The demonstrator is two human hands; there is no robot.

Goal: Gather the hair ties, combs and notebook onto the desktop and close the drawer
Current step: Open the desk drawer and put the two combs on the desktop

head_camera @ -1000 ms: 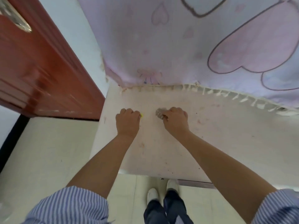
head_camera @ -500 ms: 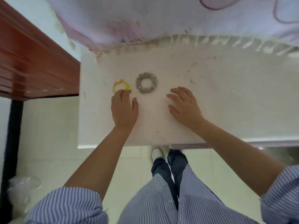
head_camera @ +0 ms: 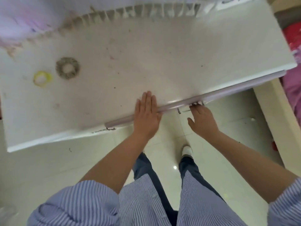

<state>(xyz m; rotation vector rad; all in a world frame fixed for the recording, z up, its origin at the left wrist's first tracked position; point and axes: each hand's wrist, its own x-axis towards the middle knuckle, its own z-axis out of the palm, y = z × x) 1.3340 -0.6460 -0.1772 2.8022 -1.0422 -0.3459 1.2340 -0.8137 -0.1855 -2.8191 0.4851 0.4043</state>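
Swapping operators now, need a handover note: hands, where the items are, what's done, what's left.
Left hand: open, flat, palm down on the front edge of the desktop, holding nothing.
Right hand: fingers at the metal handle under the lilac drawer front; grip unclear.
Items: grey scrunchie and yellow hair tie lie side by side at the left of the desktop, apart from both hands.
Done: two hair ties are up.
Left: combs and notebook are not in view; the drawer's inside cannot be seen. Get them onto the desktop, then close the drawer.
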